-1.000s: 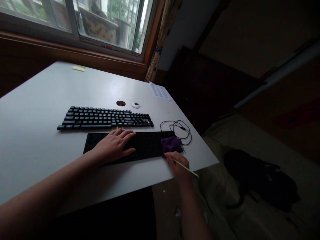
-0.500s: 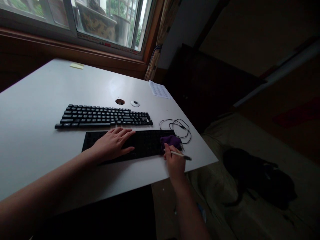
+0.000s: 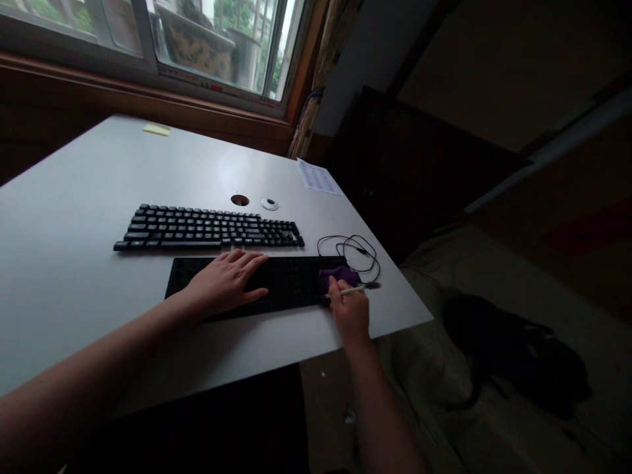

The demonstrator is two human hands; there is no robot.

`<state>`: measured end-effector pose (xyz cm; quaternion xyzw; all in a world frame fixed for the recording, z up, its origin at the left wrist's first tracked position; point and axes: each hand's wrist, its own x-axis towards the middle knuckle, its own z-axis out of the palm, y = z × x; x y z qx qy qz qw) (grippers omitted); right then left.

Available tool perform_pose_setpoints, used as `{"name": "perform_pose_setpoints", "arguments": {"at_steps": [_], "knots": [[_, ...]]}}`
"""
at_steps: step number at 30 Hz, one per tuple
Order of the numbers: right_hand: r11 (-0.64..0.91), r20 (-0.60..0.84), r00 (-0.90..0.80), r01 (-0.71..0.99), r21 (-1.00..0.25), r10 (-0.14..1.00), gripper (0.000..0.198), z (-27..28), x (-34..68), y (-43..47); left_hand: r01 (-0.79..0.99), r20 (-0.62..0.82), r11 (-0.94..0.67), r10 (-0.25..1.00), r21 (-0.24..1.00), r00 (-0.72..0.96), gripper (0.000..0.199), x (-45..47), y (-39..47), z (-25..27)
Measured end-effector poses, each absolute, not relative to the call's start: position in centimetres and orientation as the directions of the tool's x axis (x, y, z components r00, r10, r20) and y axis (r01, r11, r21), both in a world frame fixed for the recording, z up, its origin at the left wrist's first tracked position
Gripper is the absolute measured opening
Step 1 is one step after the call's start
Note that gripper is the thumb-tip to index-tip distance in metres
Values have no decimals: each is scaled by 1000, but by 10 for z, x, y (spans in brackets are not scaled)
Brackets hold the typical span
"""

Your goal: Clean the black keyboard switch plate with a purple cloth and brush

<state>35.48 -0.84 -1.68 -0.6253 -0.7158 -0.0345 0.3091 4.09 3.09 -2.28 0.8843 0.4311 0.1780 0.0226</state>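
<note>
A black keyboard base (image 3: 291, 280) lies near the front of the white desk, its surface dark and apparently without keycaps. My left hand (image 3: 224, 280) rests flat on its left half, fingers spread. At the base's right end, my right hand (image 3: 351, 313) is closed around a slim white-handled brush (image 3: 372, 286), whose dark tufted end points right. The handle's other end meets a bunched purple cloth (image 3: 340, 272) lying on the base; whether the fingers also pinch the cloth is unclear. Black keycaps (image 3: 197, 227) are set out in keyboard order just behind the base.
A thin black cable (image 3: 378, 260) curls to the right of the base. Farther back are a round desk hole (image 3: 239, 200), a white ring-shaped cover (image 3: 269, 204), a printed sheet (image 3: 318, 178) and yellow sticky notes (image 3: 157, 130). The desk's right edge runs close by my right hand.
The brush has swung in my right hand, its tufted end now higher and angled up to the right. My left hand stays in place on the base; the view has shifted slightly.
</note>
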Motion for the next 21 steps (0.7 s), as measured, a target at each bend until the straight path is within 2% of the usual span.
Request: {"name": "perform_pose_setpoints", "arguments": {"at_steps": [10,21], "knots": [[223,473,49,836,-500,879,53,-21,357,-11,754,282,-625,775,201,566,76,41,30,-21],[230,471,58,815,-532,880,52,-23,357,-11,744,303,-636,764,205,570,76,41,32,-23]]}}
